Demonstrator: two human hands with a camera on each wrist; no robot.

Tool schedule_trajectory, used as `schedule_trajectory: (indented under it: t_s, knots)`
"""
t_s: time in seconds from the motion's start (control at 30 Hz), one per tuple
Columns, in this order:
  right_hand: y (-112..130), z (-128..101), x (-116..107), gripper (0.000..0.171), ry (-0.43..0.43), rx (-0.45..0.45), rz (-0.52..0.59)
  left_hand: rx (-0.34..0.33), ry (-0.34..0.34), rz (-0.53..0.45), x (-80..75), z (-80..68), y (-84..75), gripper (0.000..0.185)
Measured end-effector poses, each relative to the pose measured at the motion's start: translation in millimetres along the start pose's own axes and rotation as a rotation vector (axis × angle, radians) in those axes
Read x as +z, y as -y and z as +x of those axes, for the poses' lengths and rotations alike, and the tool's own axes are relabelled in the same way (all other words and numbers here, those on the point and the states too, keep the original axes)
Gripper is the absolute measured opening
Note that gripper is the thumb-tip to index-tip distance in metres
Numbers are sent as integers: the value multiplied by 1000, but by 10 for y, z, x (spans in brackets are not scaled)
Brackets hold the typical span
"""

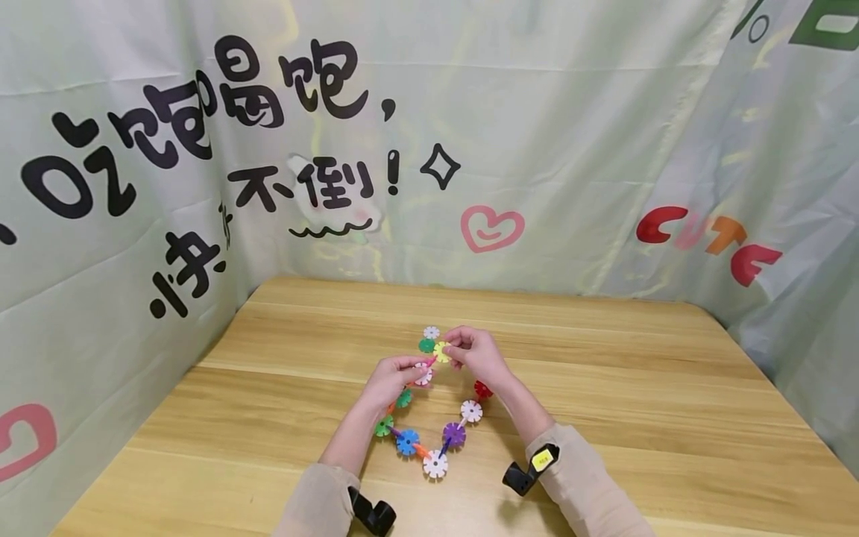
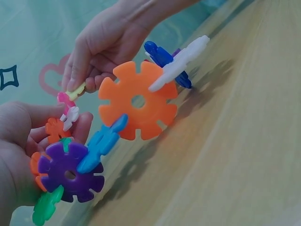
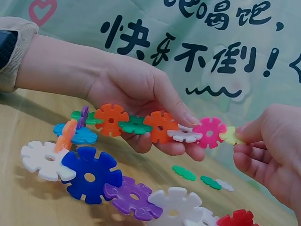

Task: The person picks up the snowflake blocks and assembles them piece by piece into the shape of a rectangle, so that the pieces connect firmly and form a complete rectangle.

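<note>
In the head view my left hand (image 1: 388, 382) pinches a chain of notched plastic snowflake discs near one end, thumb on a white disc (image 3: 184, 134). A pink disc (image 3: 209, 132) comes after it, joined to or touching a yellow disc (image 3: 231, 135). My right hand (image 1: 480, 358) pinches that yellow disc between thumb and fingers. Orange discs (image 3: 111, 119) and a green one run along the left palm. From there the chain curves toward the front through a blue disc (image 3: 91, 176) and a purple disc (image 3: 133, 197) to a red disc (image 1: 482, 389) below my right wrist.
Beyond the hands, a loose white disc (image 1: 432, 333) and green discs (image 3: 184, 172) lie on the wooden table (image 1: 624, 418). A printed curtain (image 1: 550, 134) hangs behind the table and along its sides. Each wrist wears a black camera mount (image 1: 530, 471).
</note>
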State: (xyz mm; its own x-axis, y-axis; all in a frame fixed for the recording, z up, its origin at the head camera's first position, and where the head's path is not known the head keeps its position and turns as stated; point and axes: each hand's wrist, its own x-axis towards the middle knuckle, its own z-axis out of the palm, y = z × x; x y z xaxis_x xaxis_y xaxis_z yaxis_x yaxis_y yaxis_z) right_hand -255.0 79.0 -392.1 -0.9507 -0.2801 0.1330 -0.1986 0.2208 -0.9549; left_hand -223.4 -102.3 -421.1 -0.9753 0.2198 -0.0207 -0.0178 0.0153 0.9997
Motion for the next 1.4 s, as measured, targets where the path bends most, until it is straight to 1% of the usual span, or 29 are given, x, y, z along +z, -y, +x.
schedule_trajectory:
  t_s: [0.1, 0.2, 0.27, 0.33, 0.4, 0.53, 0.7, 0.83, 0.93, 1.03, 1.2, 1.3, 1.4]
  knots:
    - [31, -10, -10, 18, 22, 15, 4, -4, 5, 27, 24, -83, -121, 26]
    - [-3, 10, -10, 17, 35, 16, -16, -13, 13, 52, 20, -96, -144, 26]
    - [-78, 46, 1, 16, 39, 12, -18, -15, 11, 58, -3, -49, -66, 27]
    - [-78, 37, 13, 15, 46, -8, -20, -16, 4, 58, -20, -8, 2, 27]
    - [-86, 34, 22, 13, 52, -19, -11, -18, -4, 52, -20, 1, 20, 27]
    - [-125, 30, 10, 14, 54, -29, 10, -40, -3, 36, -1, 3, 20, 27]
    - [-160, 35, -2, 19, 62, -6, -17, -71, 31, 21, 25, 0, 8, 32]
    - [-165, 48, 4, 23, 95, -10, -40, -94, 66, -1, 36, -1, 2, 40]
    - [-163, 68, 15, 24, 127, -11, -52, -102, 81, -27, 38, 1, -5, 43]
    - [-159, 94, 31, 23, 150, 10, -60, -95, 74, -54, 34, 9, -3, 43]
    - [-140, 137, 61, 17, 160, 55, -36, -76, 47, -86, 26, 17, -3, 44]
    - [-131, 149, 74, 13, 164, 54, -11, -74, 42, -94, 19, 18, 3, 45]
    - [-136, 156, 81, 12, 176, 52, 8, -73, 48, -96, 9, 21, 20, 47]
